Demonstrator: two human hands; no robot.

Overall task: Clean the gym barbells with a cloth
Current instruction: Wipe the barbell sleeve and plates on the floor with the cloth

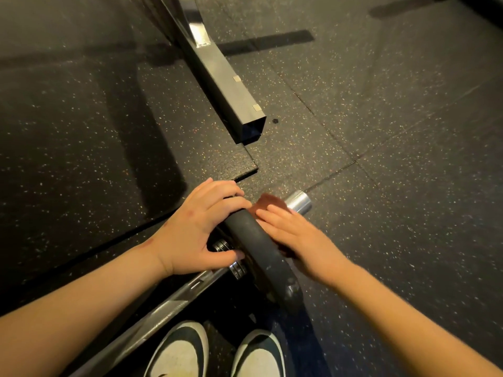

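Note:
A barbell lies on the floor, its steel shaft (pixel 152 319) running from the lower left up to a chrome sleeve end (pixel 299 201). A black weight plate (pixel 261 254) stands on the sleeve. My left hand (pixel 198 232) grips the plate's top rim, fingers curled over it and thumb near the collar. My right hand (pixel 296 238) lies flat with straight fingers against the plate's outer face, pressing a reddish-brown cloth (pixel 268 202) onto it. Most of the cloth is hidden under that hand.
A grey square steel frame tube (pixel 226 88) lies on the black speckled rubber floor just beyond the hands, its open end facing the barbell. A raised mat edge (pixel 245 174) sits next to my left hand. My two shoes (pixel 215 352) are below the bar.

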